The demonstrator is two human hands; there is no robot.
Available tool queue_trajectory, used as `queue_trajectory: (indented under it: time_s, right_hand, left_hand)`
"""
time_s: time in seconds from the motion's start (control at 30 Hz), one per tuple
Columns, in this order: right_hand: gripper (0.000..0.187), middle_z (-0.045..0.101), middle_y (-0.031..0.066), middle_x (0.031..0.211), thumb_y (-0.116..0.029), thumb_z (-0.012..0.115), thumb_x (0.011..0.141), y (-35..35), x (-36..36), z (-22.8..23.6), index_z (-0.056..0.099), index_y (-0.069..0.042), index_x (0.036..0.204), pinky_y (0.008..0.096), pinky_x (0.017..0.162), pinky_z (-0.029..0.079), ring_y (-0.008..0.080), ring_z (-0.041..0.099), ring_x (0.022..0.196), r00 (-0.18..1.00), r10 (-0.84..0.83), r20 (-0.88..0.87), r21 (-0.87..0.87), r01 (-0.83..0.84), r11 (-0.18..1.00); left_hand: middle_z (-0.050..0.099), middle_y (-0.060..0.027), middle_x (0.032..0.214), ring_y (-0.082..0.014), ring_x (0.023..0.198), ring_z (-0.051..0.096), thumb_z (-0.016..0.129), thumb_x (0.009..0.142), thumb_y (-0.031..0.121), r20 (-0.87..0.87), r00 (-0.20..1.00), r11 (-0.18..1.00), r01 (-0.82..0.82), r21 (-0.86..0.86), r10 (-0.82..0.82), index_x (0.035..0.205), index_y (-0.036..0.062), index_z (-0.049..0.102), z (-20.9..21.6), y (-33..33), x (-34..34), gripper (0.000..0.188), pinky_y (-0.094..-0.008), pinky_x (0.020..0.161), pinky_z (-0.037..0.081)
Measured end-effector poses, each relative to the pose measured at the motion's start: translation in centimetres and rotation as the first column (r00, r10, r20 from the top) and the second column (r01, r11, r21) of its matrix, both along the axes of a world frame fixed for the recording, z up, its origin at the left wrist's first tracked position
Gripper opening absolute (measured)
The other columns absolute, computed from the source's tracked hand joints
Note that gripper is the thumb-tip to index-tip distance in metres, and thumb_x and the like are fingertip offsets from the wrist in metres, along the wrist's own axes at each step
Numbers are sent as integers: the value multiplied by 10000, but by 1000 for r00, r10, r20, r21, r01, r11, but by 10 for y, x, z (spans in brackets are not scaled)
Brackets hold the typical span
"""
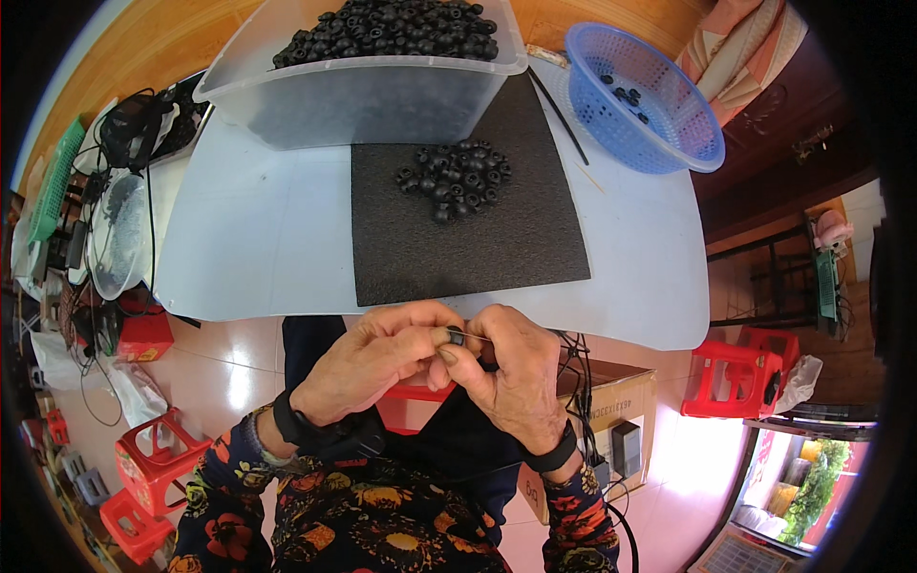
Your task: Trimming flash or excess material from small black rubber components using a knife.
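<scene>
My left hand and my right hand meet just below the near edge of the white table. Between their fingertips they pinch one small black ring, with a thin wire running right from it. A heap of the same black rings lies on a black foam mat in the middle of the table, well beyond my hands.
A clear plastic bin full of black rings stands at the table's far side. A blue basket with a few rings sits far right. Red plastic stools and a cardboard box stand on the floor around me.
</scene>
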State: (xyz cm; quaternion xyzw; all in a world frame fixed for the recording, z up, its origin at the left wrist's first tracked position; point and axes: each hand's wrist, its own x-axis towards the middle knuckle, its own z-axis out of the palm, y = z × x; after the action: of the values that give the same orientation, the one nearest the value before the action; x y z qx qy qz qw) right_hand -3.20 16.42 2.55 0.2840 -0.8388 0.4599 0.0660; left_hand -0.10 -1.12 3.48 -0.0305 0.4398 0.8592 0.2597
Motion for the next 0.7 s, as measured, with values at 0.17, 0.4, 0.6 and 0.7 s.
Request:
queue_trajectory:
  time_s: [0.17,0.4,0.6,0.7]
  right_hand:
    - [330,504,69,598,-267,726,767,-1,1,0,485,-56,685,333,461,425,228,522,530,1000,3,8,-17,-3,1000]
    - [318,517,67,592,-258,721,770,-2,2,1,494,-55,679,328,456,429,217,534,514,1000,3,13,-10,-2,1000]
    - [323,511,67,572,-274,727,763,0,3,-6,507,-55,675,330,456,429,227,535,508,994,13,-108,32,-10,999]
    - [335,511,75,585,-292,723,768,-2,4,-7,505,-53,681,335,460,426,241,533,517,994,-23,-106,-8,22,1000]
  left_hand:
    - [585,-22,827,-52,733,562,439,973,141,-3,1000,1000,0,-6,0,1112,-38,557,-2,-1,1,255,-206,713,480]
    - [599,-93,943,-105,772,583,456,959,153,-2,1000,999,-3,32,3,1147,-102,507,-6,-3,2,321,-268,754,486]
    - [587,-56,894,-85,768,573,446,972,152,5,1000,999,-26,43,25,1138,-63,528,-9,1,4,284,-248,752,487]
    - [573,-29,857,-65,767,559,433,982,153,-5,999,999,-33,43,33,1125,-38,540,-8,2,4,261,-226,750,482]
